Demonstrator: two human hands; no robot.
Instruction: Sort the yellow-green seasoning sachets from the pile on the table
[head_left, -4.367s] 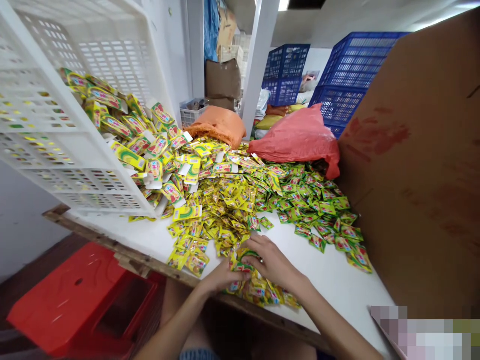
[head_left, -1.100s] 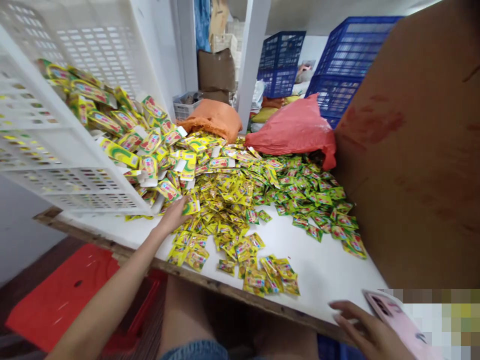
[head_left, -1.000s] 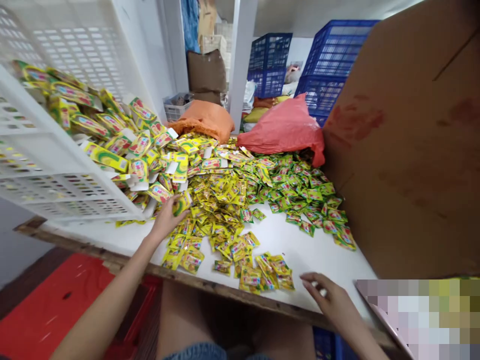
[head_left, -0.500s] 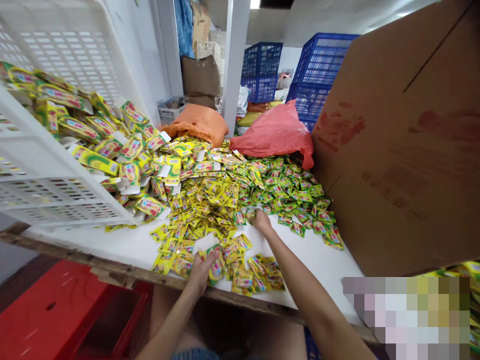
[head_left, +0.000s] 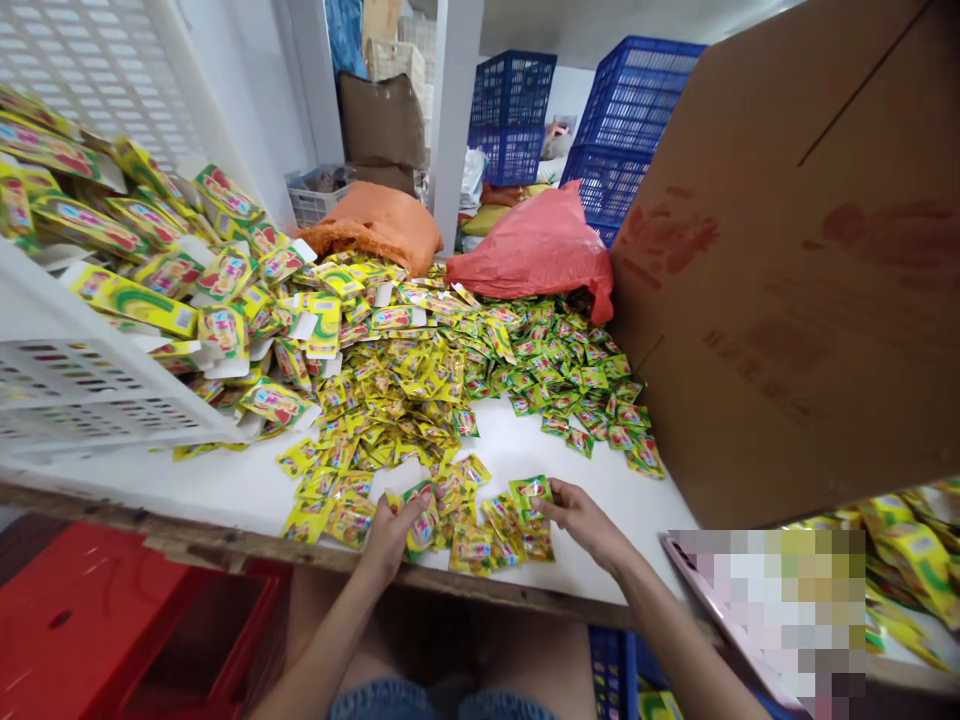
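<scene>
"What's before you?"
"A white surface (head_left: 510, 440), mid-frame, yellow packets (head_left: 397, 400) heaped near its centre."
"And your fingers?"
"At lower centre, my left fingers (head_left: 409, 512) are closed around a yellow box (head_left: 424, 528); to their right, my right fingers (head_left: 564, 514) pinch a green packet (head_left: 529, 490)."
</scene>
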